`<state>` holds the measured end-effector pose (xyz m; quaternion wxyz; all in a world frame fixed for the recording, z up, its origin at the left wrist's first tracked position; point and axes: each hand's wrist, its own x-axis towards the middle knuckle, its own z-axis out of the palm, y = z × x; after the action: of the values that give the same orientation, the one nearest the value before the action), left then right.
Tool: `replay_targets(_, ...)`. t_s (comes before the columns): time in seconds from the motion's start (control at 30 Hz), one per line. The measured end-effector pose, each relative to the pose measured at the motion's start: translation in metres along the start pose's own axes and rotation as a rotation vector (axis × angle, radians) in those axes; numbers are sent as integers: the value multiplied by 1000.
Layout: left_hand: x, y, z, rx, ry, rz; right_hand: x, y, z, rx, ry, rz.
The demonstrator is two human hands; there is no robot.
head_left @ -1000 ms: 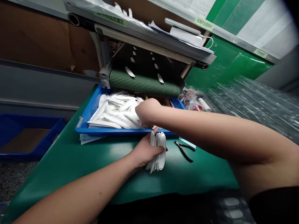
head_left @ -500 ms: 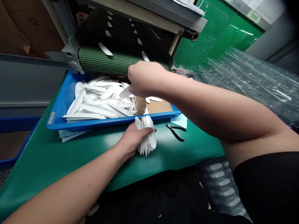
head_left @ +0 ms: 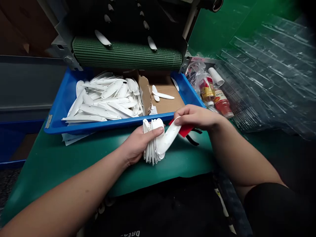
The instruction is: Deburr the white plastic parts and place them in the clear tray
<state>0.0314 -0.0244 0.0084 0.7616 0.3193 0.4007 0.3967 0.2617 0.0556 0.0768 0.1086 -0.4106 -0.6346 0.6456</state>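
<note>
My left hand (head_left: 139, 144) grips a bundled stack of white plastic blades (head_left: 151, 143), its thumb across the top. My right hand (head_left: 195, 118) pinches one long white plastic blade (head_left: 168, 137), whose lower end touches the stack. A flat red piece (head_left: 184, 129) shows under my right fingers. Just below that hand lie black-handled side cutters (head_left: 193, 139), mostly hidden. Many loose white blades (head_left: 103, 98) fill the left part of a blue tray (head_left: 56, 108), and a cardboard divider (head_left: 145, 93) stands beside them.
The tray sits on a green mat (head_left: 61, 164). Behind it, a green ribbed belt (head_left: 125, 52) carries white blades. Bottles (head_left: 214, 95) and a plastic bag lie to the right, beside clear plastic sheets (head_left: 266, 75). A blue bin (head_left: 14, 144) stands at the left.
My right hand has left the tray and come forward over the mat with a single white blade. My left hand still grips the stack. The view has tilted lower.
</note>
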Motion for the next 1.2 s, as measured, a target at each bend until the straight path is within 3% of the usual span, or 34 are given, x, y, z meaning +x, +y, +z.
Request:
replay_targets(0.13,-2,0,-1,190,-23,14,22,23,7,55,-33,35)
replay_targets(0.33,-2,2,-4,389,48,22,21,41,20,37,156,-157)
replay_targets(0.43,-3,3,-3,338,29,9,16,43,21,107,209,-159)
replay_targets(0.57,-8,4,0,169,20,6,14,44,18,251,450,-206)
replay_targets(0.7,-11,9,4,-4,114,127,10,46,17,311,618,-255)
replay_targets(0.77,-11,12,4,-77,211,236,6,46,17,241,558,-313)
replay_targets(0.87,-8,14,3,-140,356,437,-1,44,21,-36,278,-356)
replay_targets(0.97,-6,12,1,-98,410,556,-6,40,32,-335,37,-357)
replay_targets(1.03,-5,8,0,-24,402,568,-5,39,42,-422,3,-385)
replay_targets(1.2,-8,-1,2,143,391,569,2,43,64,-395,121,-425)
